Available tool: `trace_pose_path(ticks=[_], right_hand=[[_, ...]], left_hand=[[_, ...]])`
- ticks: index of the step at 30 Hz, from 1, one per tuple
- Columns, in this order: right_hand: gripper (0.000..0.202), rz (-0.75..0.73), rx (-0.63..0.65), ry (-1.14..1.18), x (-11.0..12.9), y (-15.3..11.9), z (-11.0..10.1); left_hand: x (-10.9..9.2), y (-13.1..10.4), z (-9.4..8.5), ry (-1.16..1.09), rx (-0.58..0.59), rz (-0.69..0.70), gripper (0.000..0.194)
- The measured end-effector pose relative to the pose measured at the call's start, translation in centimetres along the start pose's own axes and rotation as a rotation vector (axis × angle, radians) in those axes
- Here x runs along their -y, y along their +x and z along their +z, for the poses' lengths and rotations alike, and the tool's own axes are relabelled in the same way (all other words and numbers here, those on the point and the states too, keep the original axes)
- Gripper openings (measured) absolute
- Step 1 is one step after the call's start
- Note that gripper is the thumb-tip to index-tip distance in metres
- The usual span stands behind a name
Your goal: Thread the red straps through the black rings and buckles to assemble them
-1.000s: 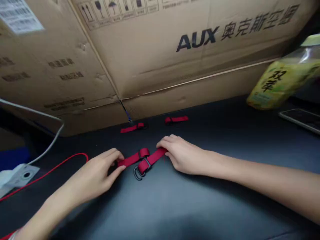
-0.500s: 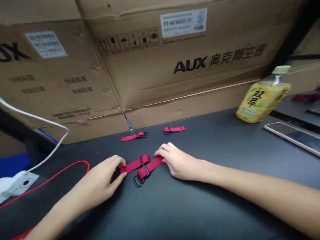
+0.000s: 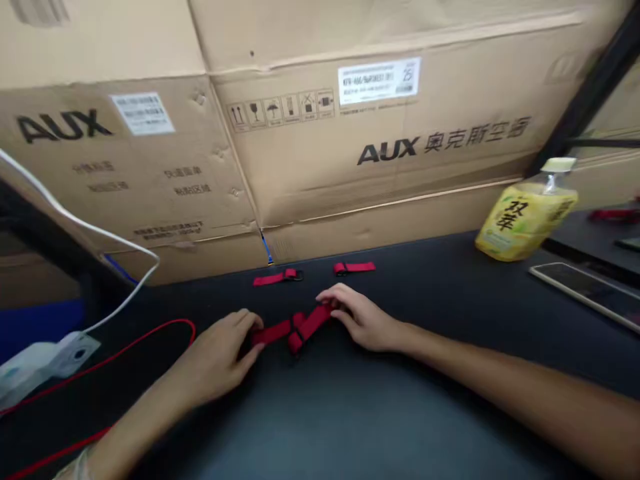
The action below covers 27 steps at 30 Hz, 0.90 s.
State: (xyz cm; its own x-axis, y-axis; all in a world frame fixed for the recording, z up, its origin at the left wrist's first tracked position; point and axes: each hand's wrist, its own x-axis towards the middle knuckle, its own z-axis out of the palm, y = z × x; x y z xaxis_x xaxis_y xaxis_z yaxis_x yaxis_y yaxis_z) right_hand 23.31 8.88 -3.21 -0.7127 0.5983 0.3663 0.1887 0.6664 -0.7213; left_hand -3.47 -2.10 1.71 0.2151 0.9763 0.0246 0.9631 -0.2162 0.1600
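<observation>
Red straps [image 3: 314,323] overlapped before the bench's back edge [image 3: 430,249]; I saw left hand [image 3: 223,353] and right hand [image 3: 369,325] pinching outer ends, apparently for steadiness.

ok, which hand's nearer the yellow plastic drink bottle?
Right. The right hand is left of the yellow plastic drink bottle, closer to the camera, holding one red fabric strap. The left hand is farther left, at the end of a second red strap.

A flat red strap [image 3: 274,332] with a black slider slants gently over the dark bench [image 3: 350,413]. A second red strap [image 3: 317,319] slants more steeply, its lower, buckled end overlapping the first's looped end.
</observation>
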Motion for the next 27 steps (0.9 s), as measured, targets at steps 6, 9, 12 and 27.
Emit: trace_pose_path(ticks=[6, 9, 12, 27], right_hand=[[0.032, 0.210, -0.157, 0.383, -1.8, 1.2, -0.4], [0.039, 0.234, -0.246, 0.467, -2.1, 1.7, -1.5], [0.046, 0.239, -0.339, 0.495, -1.9, 1.9, -2.7], [0.030, 0.151, -0.246, 0.297, -1.0, 1.4, -1.5]], left_hand=[[-0.2, -0.3, -0.5, -0.011, 0.011, 0.003, 0.018], [-0.2, -0.5, -0.8, -0.031, 0.004, 0.011, 0.019], [-0.2, -0.6, -0.9, -0.035, 0.000, 0.022, 0.019], [-0.6, -0.7, -0.6, -0.085, 0.008, 0.080, 0.019]])
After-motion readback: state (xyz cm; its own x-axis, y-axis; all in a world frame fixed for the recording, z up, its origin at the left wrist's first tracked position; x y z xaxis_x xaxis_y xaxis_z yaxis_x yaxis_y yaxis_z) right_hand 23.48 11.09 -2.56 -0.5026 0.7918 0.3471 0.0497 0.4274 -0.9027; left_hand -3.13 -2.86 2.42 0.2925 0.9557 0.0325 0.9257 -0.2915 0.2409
